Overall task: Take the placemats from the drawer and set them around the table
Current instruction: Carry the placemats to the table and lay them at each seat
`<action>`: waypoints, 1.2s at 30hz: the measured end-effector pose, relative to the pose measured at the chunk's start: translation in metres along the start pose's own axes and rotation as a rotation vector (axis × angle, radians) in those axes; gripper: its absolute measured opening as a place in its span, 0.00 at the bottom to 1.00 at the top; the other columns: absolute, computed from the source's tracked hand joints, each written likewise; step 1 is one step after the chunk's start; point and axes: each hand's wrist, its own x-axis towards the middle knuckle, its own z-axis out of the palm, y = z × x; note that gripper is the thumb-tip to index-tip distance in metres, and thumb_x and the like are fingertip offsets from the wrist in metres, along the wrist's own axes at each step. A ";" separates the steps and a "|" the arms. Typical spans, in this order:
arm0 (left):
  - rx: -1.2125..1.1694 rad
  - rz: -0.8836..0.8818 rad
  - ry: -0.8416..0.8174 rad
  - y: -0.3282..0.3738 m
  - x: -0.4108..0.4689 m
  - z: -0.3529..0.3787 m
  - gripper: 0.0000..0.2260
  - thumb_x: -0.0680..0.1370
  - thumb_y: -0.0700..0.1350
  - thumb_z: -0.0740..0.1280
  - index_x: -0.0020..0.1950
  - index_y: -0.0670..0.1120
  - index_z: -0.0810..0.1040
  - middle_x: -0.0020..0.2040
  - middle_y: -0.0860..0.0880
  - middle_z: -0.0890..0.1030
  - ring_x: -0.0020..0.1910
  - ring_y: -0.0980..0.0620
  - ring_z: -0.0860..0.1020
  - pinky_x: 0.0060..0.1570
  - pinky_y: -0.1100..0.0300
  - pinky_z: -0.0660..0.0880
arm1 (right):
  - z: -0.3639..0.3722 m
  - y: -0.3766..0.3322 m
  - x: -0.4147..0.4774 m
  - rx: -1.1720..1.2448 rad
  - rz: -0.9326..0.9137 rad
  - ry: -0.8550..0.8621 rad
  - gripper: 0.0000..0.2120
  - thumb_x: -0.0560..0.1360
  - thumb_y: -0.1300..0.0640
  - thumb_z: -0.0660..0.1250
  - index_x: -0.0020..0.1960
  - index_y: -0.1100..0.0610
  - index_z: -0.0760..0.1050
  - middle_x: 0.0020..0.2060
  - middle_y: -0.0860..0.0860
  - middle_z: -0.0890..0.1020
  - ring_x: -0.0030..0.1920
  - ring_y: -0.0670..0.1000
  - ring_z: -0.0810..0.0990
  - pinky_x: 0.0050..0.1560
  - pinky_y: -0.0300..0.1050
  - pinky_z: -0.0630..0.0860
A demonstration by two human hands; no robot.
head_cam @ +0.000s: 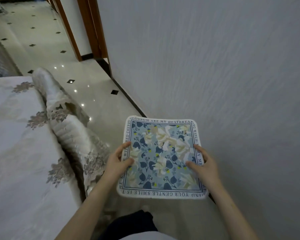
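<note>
A: Grip?
B: Thumbs on top, left hand (pixel 118 161) and right hand (pixel 204 166) pinch the mat's (pixel 163 153) side edges; it hangs level beside the table (pixel 16 144).
A: Risk?
B: Soft cloth, I'd say; a slack pinch likely drops it to the floor (pixel 94 94).

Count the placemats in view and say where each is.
1. The floral placemat is held level in the air, the left hand pinching its left edge and the right hand its right edge, beside the cloth-covered table. Others may be hidden underneath it.
</note>
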 end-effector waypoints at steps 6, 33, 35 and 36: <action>-0.065 0.004 0.067 0.048 0.087 0.000 0.27 0.74 0.30 0.67 0.65 0.56 0.75 0.52 0.49 0.82 0.45 0.48 0.85 0.41 0.53 0.83 | 0.022 -0.048 0.112 0.016 -0.051 -0.081 0.31 0.68 0.70 0.74 0.66 0.48 0.73 0.53 0.49 0.84 0.46 0.45 0.85 0.43 0.42 0.82; -0.291 -0.098 0.815 0.130 0.390 -0.076 0.26 0.74 0.32 0.69 0.68 0.55 0.75 0.55 0.49 0.83 0.48 0.47 0.84 0.47 0.45 0.82 | 0.297 -0.188 0.566 -0.174 -0.210 -0.816 0.33 0.68 0.64 0.77 0.67 0.43 0.73 0.59 0.49 0.81 0.55 0.47 0.82 0.52 0.52 0.82; -0.323 -0.123 0.853 0.126 0.411 -0.100 0.26 0.74 0.32 0.69 0.67 0.55 0.76 0.55 0.49 0.83 0.47 0.49 0.84 0.46 0.48 0.82 | 0.337 -0.193 0.583 -0.200 -0.222 -0.851 0.33 0.67 0.64 0.77 0.68 0.43 0.73 0.60 0.49 0.81 0.57 0.48 0.82 0.55 0.54 0.81; -0.326 -0.131 0.867 0.125 0.421 -0.112 0.26 0.74 0.32 0.69 0.66 0.55 0.76 0.55 0.49 0.83 0.47 0.49 0.84 0.45 0.49 0.82 | 0.356 -0.196 0.590 -0.211 -0.230 -0.862 0.34 0.67 0.64 0.77 0.68 0.44 0.73 0.61 0.49 0.81 0.57 0.48 0.81 0.56 0.54 0.81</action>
